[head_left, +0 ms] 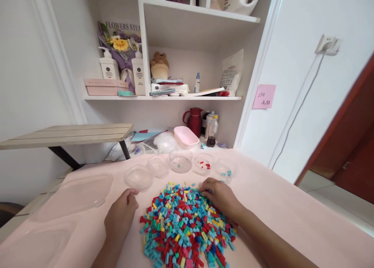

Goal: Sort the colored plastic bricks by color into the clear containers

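The brick pile point(182, 225) lies on the pink surface point(251, 182), centered at its near edge. Your right hand point(219, 194) touches the pile's far-right margin, fingers bent inward; you cannot tell its fingertip gap or whether it grips a brick. Your left hand point(121, 213) is just beside the pile's left side, fingers curled; its gap and any contents cannot be told.

Beyond the pile, five clear containers line the far edge. From left: first container point(138, 177), second container point(158, 166), third container point(180, 162) with a green brick, fourth container point(203, 164) with red bricks, fifth container point(224, 170) with blue bricks. Two large clear trays point(78, 196) occupy the left side.

Behind the far edge stand a pink basin point(186, 137), a dark red jug point(194, 121) and bottles point(212, 131). Lettering on the bouquet wrap point(122, 26) reads "FLOWERS STU", then is cut off. The pink note point(264, 96) reads "250", with further handwriting illegible.

Open surface extends toward the right edge, beyond your right forearm; a narrower strip separates your left hand from the trays.
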